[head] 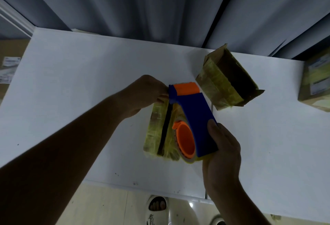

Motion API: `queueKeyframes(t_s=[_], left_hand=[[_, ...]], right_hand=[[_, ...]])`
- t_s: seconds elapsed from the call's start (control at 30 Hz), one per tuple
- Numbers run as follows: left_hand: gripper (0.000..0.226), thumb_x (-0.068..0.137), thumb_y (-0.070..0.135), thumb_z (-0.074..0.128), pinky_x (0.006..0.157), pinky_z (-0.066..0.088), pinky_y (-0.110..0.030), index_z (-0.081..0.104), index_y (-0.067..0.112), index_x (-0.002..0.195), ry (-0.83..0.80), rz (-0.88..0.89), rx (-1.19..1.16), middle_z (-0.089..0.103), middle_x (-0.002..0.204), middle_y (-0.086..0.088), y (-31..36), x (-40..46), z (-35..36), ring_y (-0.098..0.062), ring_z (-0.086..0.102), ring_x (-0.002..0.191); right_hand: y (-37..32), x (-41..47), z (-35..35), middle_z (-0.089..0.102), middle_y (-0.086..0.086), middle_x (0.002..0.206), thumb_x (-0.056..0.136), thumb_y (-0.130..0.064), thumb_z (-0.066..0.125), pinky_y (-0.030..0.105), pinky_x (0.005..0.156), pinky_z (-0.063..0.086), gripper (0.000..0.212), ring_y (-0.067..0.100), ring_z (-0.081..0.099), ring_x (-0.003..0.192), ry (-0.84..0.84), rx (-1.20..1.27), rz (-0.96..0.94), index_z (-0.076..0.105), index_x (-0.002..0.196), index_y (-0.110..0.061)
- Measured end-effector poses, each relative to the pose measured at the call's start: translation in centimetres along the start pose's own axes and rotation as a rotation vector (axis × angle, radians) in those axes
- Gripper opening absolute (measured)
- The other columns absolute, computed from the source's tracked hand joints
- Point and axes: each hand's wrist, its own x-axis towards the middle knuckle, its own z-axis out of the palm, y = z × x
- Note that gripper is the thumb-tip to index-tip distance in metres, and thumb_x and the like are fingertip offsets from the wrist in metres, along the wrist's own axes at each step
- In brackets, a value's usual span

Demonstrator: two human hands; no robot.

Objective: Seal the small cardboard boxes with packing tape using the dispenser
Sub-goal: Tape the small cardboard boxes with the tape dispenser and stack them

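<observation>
A blue and orange tape dispenser (196, 115) with a roll of tape hangs over a small cardboard box (157, 132) that lies on the white table (80, 82). The box is covered in yellowish tape with a dark gap along its middle. My right hand (221, 151) grips the dispenser's rear end from below. My left hand (144, 94) pinches at the dispenser's front edge beside the orange head, fingers curled over the far end of the box. What it pinches is too small to tell.
A second taped box (226, 80) lies tilted with an open dark side at the right rear. A third box (316, 83) sits at the table's right edge. Grey curtains (142, 6) hang behind. More cartons (9, 67) stand at the left.
</observation>
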Motion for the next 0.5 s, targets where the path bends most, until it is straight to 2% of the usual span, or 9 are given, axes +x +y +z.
queueKeyframes(t_s=[0.1, 0.2, 0.27, 0.33, 0.4, 0.47, 0.5], left_hand=[[0.022, 0.099, 0.004, 0.055, 0.097, 0.054, -0.039, 0.066, -0.010, 0.111, 0.013, 0.007, -0.082, 0.070, 0.114, -0.025, -0.6, -0.2, 0.1, -0.033, 0.068, 0.107], [0.016, 0.100, 0.008, 0.054, 0.082, 0.057, -0.030, 0.067, 0.000, 0.099, -0.002, 0.032, -0.152, 0.071, 0.106, -0.021, -1.0, -0.2, 0.2, -0.026, 0.069, 0.094], [0.019, 0.102, 0.011, 0.052, 0.073, 0.056, -0.023, 0.067, 0.000, 0.100, 0.004, 0.047, -0.121, 0.070, 0.103, -0.023, -1.4, -0.2, 0.2, -0.019, 0.067, 0.087], [0.017, 0.100, 0.008, 0.052, 0.070, 0.052, -0.021, 0.067, 0.000, 0.102, 0.014, 0.091, -0.015, 0.068, 0.104, -0.022, -2.0, -0.3, 0.2, -0.013, 0.064, 0.086], [0.017, 0.095, 0.003, 0.059, 0.077, 0.051, -0.023, 0.065, 0.013, 0.108, 0.023, 0.162, 0.216, 0.063, 0.116, -0.011, -2.8, -0.4, 0.2, -0.010, 0.059, 0.101], [0.039, 0.086, 0.006, 0.071, 0.092, 0.046, -0.029, 0.055, 0.028, 0.113, 0.045, 0.214, 0.404, 0.049, 0.129, -0.003, -3.6, -0.5, 0.2, -0.016, 0.046, 0.120], [0.045, 0.082, 0.009, 0.077, 0.097, 0.043, -0.029, 0.053, 0.026, 0.115, 0.058, 0.247, 0.409, 0.044, 0.131, -0.003, -3.9, -0.5, 0.4, -0.019, 0.042, 0.124]], right_hand=[[0.0, 0.4, 0.2, 0.075, 0.002, 0.090, 0.081, -0.044, 0.063, 0.023, 0.063, 0.056, 0.021, 0.019, 0.070, 0.082, -0.003, 0.003, 0.016, 0.075, 0.092, -0.030], [0.0, 0.8, 0.2, 0.075, 0.005, 0.095, 0.078, -0.045, 0.061, 0.024, 0.065, 0.054, 0.029, 0.022, 0.071, 0.087, 0.010, 0.006, 0.054, 0.075, 0.098, -0.029], [-0.1, 1.1, 0.1, 0.075, 0.004, 0.096, 0.077, -0.049, 0.065, 0.022, 0.063, 0.055, 0.035, 0.019, 0.072, 0.087, 0.013, 0.032, 0.074, 0.074, 0.102, -0.026], [-0.1, 1.4, 0.1, 0.076, 0.001, 0.098, 0.074, -0.048, 0.061, 0.020, 0.061, 0.055, 0.040, 0.016, 0.073, 0.088, 0.021, 0.066, 0.099, 0.072, 0.106, -0.025], [-0.1, 1.6, 0.1, 0.076, 0.001, 0.097, 0.073, -0.046, 0.060, 0.020, 0.060, 0.056, 0.040, 0.016, 0.073, 0.087, 0.024, 0.088, 0.114, 0.071, 0.105, -0.025], [-0.2, 1.9, 0.3, 0.076, 0.002, 0.097, 0.076, -0.044, 0.059, 0.021, 0.062, 0.056, 0.036, 0.017, 0.073, 0.087, 0.018, 0.078, 0.123, 0.071, 0.104, -0.025], [-0.2, 2.0, 0.3, 0.076, 0.001, 0.096, 0.081, -0.042, 0.058, 0.022, 0.063, 0.056, 0.032, 0.017, 0.073, 0.088, 0.017, 0.066, 0.129, 0.071, 0.105, -0.025]])
